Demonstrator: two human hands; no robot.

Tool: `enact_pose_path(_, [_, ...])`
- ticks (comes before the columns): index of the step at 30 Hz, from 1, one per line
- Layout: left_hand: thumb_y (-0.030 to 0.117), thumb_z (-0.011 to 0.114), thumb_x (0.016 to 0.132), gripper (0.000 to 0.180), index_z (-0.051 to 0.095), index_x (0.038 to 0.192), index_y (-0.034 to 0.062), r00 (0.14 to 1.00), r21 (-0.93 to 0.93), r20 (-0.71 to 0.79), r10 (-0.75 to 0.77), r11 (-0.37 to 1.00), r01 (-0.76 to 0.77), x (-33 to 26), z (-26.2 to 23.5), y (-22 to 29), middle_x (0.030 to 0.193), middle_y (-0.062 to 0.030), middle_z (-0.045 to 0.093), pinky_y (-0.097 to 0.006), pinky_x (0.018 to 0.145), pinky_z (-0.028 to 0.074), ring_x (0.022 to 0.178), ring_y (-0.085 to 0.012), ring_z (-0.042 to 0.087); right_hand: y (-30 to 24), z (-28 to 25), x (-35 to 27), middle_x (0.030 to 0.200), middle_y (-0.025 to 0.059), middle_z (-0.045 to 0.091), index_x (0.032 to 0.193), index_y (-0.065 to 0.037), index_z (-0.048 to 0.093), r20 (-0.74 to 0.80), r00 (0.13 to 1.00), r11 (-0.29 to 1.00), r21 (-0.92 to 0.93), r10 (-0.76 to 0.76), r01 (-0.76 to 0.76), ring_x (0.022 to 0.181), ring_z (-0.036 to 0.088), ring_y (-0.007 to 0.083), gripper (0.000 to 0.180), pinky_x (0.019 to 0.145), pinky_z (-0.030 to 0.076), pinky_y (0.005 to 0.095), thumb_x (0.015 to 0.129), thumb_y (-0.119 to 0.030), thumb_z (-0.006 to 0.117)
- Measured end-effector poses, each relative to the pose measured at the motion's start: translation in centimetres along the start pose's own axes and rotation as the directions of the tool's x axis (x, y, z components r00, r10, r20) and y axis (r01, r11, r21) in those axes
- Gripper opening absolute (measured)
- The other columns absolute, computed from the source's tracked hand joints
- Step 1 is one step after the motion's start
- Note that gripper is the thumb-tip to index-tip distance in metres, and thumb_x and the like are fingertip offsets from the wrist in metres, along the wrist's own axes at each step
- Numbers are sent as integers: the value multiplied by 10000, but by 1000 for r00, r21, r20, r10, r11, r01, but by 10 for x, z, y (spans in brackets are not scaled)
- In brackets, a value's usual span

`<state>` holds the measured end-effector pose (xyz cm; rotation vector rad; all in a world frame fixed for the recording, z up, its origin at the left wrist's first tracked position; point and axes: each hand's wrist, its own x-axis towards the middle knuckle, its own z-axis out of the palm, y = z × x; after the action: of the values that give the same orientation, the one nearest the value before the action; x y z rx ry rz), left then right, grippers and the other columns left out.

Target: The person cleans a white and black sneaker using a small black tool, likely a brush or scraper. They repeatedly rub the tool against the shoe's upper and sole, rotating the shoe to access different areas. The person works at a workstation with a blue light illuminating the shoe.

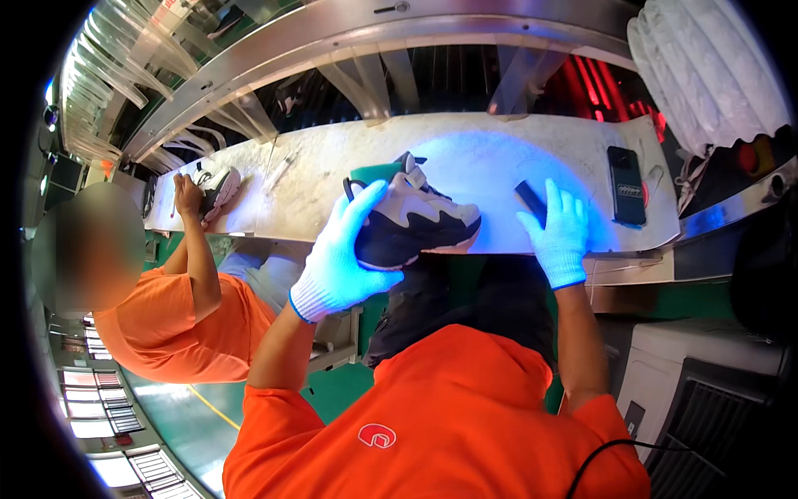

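Note:
A black, grey and white sneaker point(420, 208) with teal material at its collar is held at the table's near edge, toe to the right. My left hand point(341, 249), in a white knit glove lit blue, wraps its heel end, thumb on the side and fingers under the sole. My right hand point(559, 233), gloved alike, is to the right of the shoe and apart from it. Between its thumb and forefinger sits a small dark oblong block point(529, 200). What kind of thing the block is, I cannot make out.
The pale worktable point(499, 150) has a blue-lit patch. A black phone point(627, 185) lies at its right. On the left a co-worker in orange point(187, 320) handles another sneaker point(220, 193). Behind runs a metal rail point(457, 32); a white ribbed duct point(706, 75) hangs at right.

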<state>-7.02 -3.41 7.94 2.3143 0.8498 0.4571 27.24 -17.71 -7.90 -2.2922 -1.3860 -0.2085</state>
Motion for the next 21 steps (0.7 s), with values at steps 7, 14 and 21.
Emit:
enact_pose_path(7, [182, 982, 689, 1225, 383, 1750, 57, 981, -16, 18, -195, 981, 195, -1, -5, -14, 1678, -236, 520, -431, 1282, 433, 1561, -370, 516, -37, -9, 18, 1004, 145, 771, 1332, -27, 705, 367, 916, 292, 868, 165, -400, 857, 762, 281, 333, 856, 625, 442, 1138, -297, 686])
enact_pose_path(14, [214, 999, 667, 1228, 407, 1730, 51, 984, 40, 5, -180, 983, 180, 6, -5, -1, 1675, -242, 502, -442, 1276, 444, 1554, -372, 524, -143, -18, 67, 946, 72, 715, 1119, -55, 712, 355, 934, -594, 759, 36, -266, 878, 719, 230, 225, 831, 581, 397, 1147, -274, 670])
enact_pose_path(21, [200, 1000, 669, 1185, 427, 1701, 100, 983, 1, -54, -178, 984, 178, 6, 8, -2, 1664, -289, 454, -487, 1257, 484, 1532, -443, 528, -179, -6, 92, 719, -12, 598, 924, -175, 664, 446, 894, -794, 557, 36, -246, 620, 571, 181, 393, 585, 470, 348, 1168, -480, 622])
